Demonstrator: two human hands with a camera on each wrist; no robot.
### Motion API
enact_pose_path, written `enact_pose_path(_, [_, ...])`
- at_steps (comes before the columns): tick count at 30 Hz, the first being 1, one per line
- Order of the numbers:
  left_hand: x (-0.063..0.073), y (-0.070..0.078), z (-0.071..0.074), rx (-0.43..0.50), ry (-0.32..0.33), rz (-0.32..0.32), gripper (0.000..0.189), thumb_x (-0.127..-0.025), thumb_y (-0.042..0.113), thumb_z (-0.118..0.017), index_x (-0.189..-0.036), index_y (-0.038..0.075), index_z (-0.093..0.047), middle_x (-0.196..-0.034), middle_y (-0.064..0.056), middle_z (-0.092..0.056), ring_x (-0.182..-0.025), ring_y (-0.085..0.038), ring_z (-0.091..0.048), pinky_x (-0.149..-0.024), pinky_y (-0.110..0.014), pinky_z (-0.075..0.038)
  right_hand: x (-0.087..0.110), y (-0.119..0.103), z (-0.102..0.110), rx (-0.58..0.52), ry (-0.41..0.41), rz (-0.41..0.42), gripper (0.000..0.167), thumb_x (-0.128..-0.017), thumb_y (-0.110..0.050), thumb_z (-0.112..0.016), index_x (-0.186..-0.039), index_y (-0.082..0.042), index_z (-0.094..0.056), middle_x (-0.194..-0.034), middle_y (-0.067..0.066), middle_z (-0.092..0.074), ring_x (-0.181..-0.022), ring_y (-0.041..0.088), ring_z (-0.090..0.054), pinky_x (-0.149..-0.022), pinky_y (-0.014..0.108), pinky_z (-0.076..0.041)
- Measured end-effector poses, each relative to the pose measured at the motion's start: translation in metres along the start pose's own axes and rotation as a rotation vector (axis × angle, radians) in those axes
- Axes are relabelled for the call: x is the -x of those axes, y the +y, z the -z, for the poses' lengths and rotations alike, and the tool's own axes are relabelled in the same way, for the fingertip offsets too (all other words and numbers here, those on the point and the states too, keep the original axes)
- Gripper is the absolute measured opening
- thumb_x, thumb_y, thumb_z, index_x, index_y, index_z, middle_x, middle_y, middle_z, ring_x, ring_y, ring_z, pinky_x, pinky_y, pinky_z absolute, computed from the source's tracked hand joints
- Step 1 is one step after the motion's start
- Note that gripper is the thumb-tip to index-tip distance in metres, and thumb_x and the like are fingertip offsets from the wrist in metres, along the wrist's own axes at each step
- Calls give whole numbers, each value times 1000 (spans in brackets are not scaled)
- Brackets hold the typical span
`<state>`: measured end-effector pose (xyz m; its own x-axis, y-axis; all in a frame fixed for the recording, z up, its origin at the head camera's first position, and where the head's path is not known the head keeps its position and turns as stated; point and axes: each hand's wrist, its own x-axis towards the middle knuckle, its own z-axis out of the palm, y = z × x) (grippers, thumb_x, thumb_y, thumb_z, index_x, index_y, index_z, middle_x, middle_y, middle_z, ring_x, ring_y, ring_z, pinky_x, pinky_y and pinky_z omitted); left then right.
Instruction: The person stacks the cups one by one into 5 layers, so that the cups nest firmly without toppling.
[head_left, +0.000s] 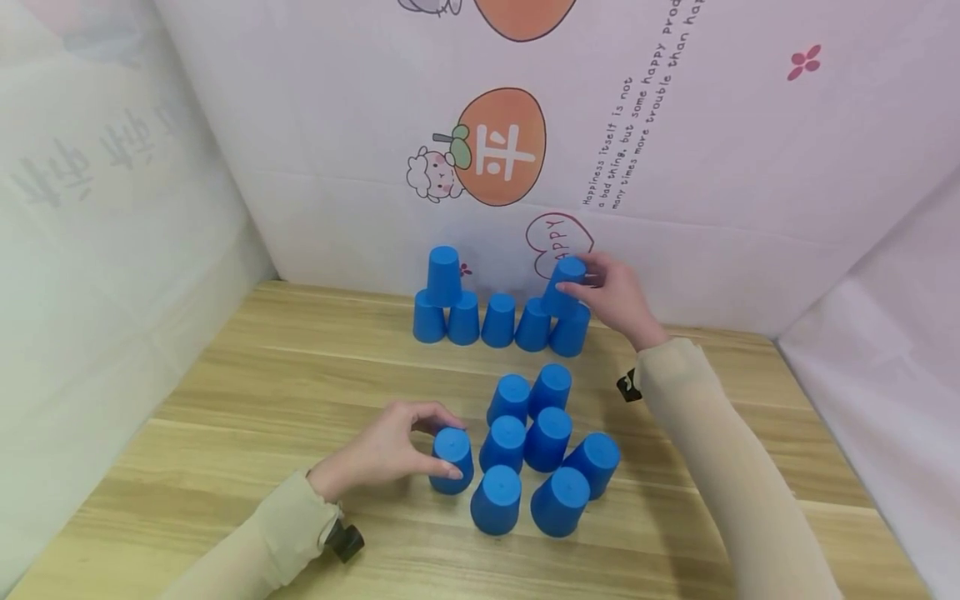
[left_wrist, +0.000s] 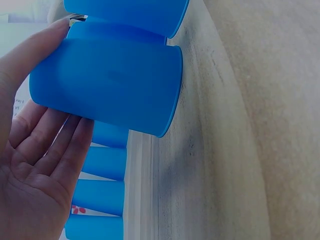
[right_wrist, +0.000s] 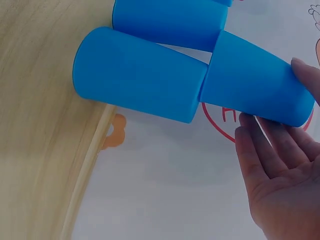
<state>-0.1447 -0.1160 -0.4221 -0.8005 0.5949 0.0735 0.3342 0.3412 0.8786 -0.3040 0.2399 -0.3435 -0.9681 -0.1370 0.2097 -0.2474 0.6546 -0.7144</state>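
Observation:
My right hand holds an upside-down blue cup between thumb and fingers. That cup's rim is right at the tops of the two rightmost cups in the back row, as the right wrist view shows with the held cup against a lower cup. Nearer the front, my left hand grips another upside-down blue cup, thumb on the near side and fingers behind. In the left wrist view this cup stands upright to the table surface, its open end down.
A row of upside-down blue cups lines the back of the wooden table. One cup sits atop its left pair. Several more cups stand grouped right of my left hand. Printed white cloth hangs behind.

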Motion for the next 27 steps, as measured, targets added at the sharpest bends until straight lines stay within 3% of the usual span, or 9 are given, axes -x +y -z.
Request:
enact_pose_path(7, [-1, -1, -1, 8, 0, -10, 50, -80, 30, -90, -122, 10, -70, -112, 16, -70, -106, -9, -65, -99, -44, -50, 12, -8, 10, -27, 45, -18, 85, -89, -49, -76, -156, -11, -38, -154, 11, -45, -134, 37, -48, -104, 57, -45])
enact_pose_path(11, [-1, 0, -1, 10, -1, -6, 49, -80, 28, -90, -122, 11, -70, -112, 16, -70, -106, -8, -65, -99, -44, -50, 24, -18, 22, -34, 93, 20, 83, -89, -49, -77, -154, -12, -42, -153, 10, -47, -135, 35, -48, -108, 57, -40])
enact_pose_path(14, [-1, 0, -1, 7, -1, 0, 50, -80, 29, -90, -122, 11, -70, -112, 16, -70, -106, -8, -65, -99, -44, -50, 35, -25, 31, -35, 86, 54, 78, -89, -48, -77, -152, -14, -46, -151, 10, -49, -134, 34, -49, -108, 57, -40])
enact_pose_path(20, [0, 0, 0, 11, 1, -2, 51, -79, 31, -90, -122, 11, -71, -112, 16, -70, -106, -9, -65, -99, -45, -50, 58, -32, 37, -24, 3, 73, 70, -90, -46, -77, -147, -15, -52, -146, 10, -54, -133, 33, -51, -106, 59, -42])
enact_pose_path(27, [-1, 1, -1, 8, -1, -5, 50, -80, 30, -90, -122, 12, -71, -111, 16, -70, -105, -9, -65, -99, -44, -50, 86, -16, 18, 9, -150, 35, 72, -88, -53, -76, -146, -16, -54, -146, 10, -55, -134, 37, -49, -103, 61, -44])
